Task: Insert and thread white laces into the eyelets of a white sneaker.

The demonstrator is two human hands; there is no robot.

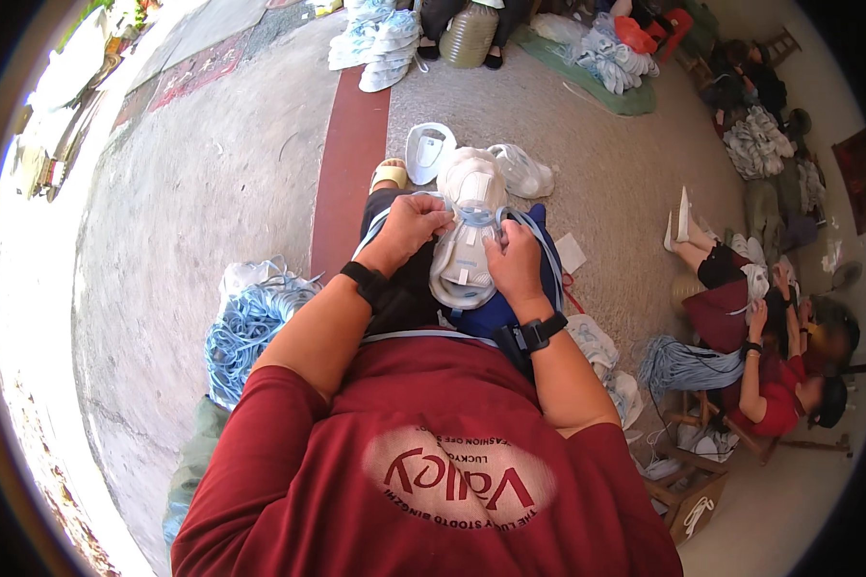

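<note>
A white shoe (pixel 471 177) rests on my lap, toe pointing away from me. Light blue shoelace (pixel 475 218) crosses its front, and loose lengths trail down outside both hands. At the shoe's left side, my left hand (pixel 412 227) is closed in a pinch on the lace. My right hand (pixel 518 263) is closed at the opposite side, thumb against the shoe's opening, with lace running past its fingers. The exact grip of its fingertips is partly hidden. Dark blue cloth (pixel 481 321) lies under the shoe.
Past my knees lie a white shoe piece (pixel 430 152) and another white shoe (pixel 525 171). A heap of blue laces (pixel 260 327) is at my left. Stacked shoe pieces (pixel 375 43) stand farther off. A co-worker (pixel 775 394) sits at right near a lace bundle (pixel 688 363).
</note>
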